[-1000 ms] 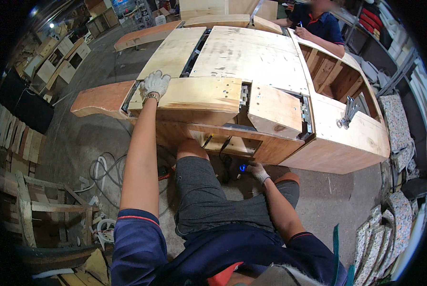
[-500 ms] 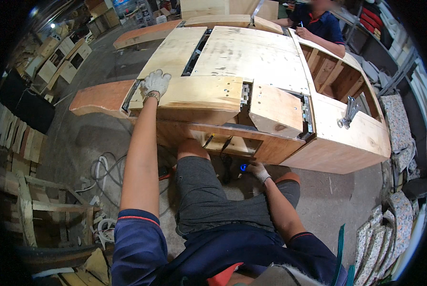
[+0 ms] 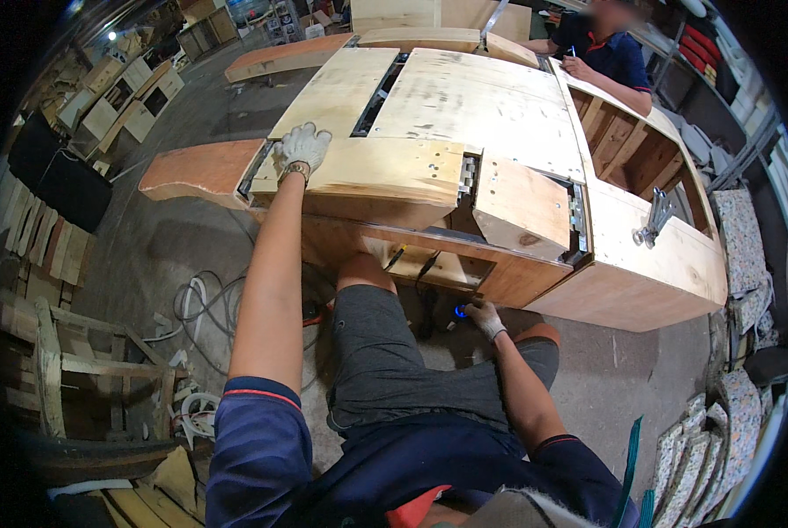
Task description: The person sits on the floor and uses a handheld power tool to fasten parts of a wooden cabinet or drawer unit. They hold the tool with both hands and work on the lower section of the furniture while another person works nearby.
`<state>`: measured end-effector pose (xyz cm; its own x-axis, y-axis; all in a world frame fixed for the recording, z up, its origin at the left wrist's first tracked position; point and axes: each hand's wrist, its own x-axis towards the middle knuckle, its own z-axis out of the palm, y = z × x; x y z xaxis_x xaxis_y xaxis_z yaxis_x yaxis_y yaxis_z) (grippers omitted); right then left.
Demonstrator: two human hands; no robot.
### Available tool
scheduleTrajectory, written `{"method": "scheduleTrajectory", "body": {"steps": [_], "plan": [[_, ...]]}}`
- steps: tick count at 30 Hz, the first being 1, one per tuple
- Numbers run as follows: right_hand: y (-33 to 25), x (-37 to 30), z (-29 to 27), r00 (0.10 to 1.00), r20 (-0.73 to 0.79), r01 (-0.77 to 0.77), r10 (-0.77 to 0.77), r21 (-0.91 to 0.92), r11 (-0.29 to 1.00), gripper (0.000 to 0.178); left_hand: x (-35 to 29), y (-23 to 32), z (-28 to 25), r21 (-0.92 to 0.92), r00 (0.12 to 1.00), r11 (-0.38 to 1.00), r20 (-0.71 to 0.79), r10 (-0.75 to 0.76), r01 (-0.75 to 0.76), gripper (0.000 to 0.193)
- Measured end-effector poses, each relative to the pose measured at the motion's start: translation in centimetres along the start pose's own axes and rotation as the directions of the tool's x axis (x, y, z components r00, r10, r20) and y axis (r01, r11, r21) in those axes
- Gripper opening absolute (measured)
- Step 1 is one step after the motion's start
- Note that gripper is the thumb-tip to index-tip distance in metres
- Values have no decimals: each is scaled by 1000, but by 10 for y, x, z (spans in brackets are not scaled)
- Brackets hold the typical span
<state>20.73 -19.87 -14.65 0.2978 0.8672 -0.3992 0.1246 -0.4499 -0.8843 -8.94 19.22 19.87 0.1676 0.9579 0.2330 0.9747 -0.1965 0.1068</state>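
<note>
My left hand (image 3: 305, 148), in a pale work glove, rests on the near-left top of a wooden furniture frame (image 3: 464, 97), its fingers spread over the curved light-wood section (image 3: 376, 176). Low by the frame's front, my right hand (image 3: 484, 318), gloved too, is closed around a small object with a bright blue ring (image 3: 461, 311); the rest of that object is hidden. Just above it, an opening in the front board (image 3: 526, 283) shows two dark, slim tools or cables inside. Metal hinges (image 3: 468, 176) join the wooden sections.
A co-worker (image 3: 610, 66) leans at the far right corner, holding a pen-like item. A metal clamp-like tool (image 3: 651, 220) lies on the right section. Cables (image 3: 205, 308) trail over the floor at left. Foam pieces (image 3: 684, 458) are stacked at right, wooden scraps (image 3: 51, 229) at left.
The whole scene has shifted slightly to the right in the picture. Both hands keep their places on and beside the wooden frame.
</note>
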Motion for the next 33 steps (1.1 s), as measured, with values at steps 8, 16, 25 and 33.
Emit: {"method": "scheduleTrajectory", "body": {"steps": [8,16,25,33], "plan": [[-23,-13,6,999,45,-23,21,48,999,46,-4,-12,3,12,999,1000,-36,-17,17,49],[-1,0,-3,999,22,-27,27,-12,1000,60,-2,4,0,-14,999,1000,-33,-3,3,50],[-19,-7,0,992,116,-59,55,31,998,40,-5,-5,-3,-2,1000,1000,14,-18,18,50],[-4,-11,7,995,100,-19,14,49,999,43,-8,-13,6,5,998,1000,-58,13,-13,49]]}}
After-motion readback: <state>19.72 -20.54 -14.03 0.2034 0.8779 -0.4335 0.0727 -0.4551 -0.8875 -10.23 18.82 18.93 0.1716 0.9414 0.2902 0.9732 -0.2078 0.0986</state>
